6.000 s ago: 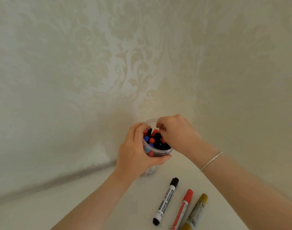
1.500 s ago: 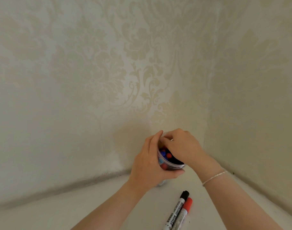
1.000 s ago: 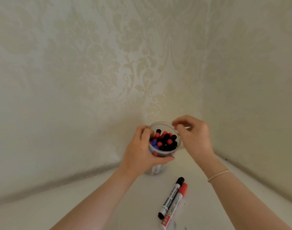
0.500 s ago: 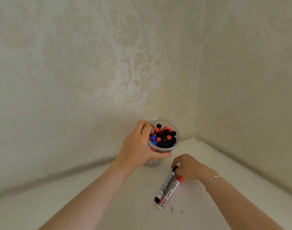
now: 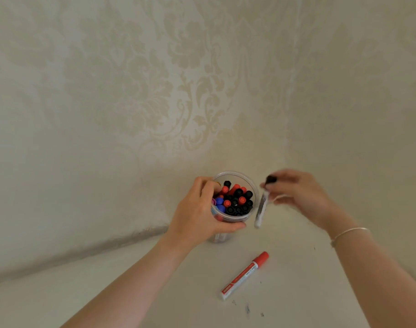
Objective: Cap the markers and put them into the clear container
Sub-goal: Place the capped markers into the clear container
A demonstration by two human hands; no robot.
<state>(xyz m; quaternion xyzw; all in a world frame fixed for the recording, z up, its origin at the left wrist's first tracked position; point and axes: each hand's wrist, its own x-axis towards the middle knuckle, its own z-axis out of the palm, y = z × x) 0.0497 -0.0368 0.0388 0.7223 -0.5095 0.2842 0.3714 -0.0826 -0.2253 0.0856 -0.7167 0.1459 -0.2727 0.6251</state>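
Clear container (image 5: pixel 235 217), full of capped markers, is gripped by the left hand (image 5: pixel 197 215); right hand (image 5: pixel 301 197) pinches a black marker (image 5: pixel 261 209) just beside it; a red marker (image 5: pixel 245 275) lies nearer on the counter (image 5: pixel 155 292).

containers: 1 (image 5: pixel 235 178) | loose markers: 2, black (image 5: pixel 261 209), red (image 5: pixel 245 275) | hands: 2, left (image 5: pixel 197 216), right (image 5: pixel 301 195)

Right hand (image 5: pixel 297 192) and its black marker (image 5: pixel 261 207) motion-blurred, grip unclear. Left hand (image 5: pixel 197 214) hides container's (image 5: pixel 247 181) near-left wall. Both forearms cut off at bottom edge.
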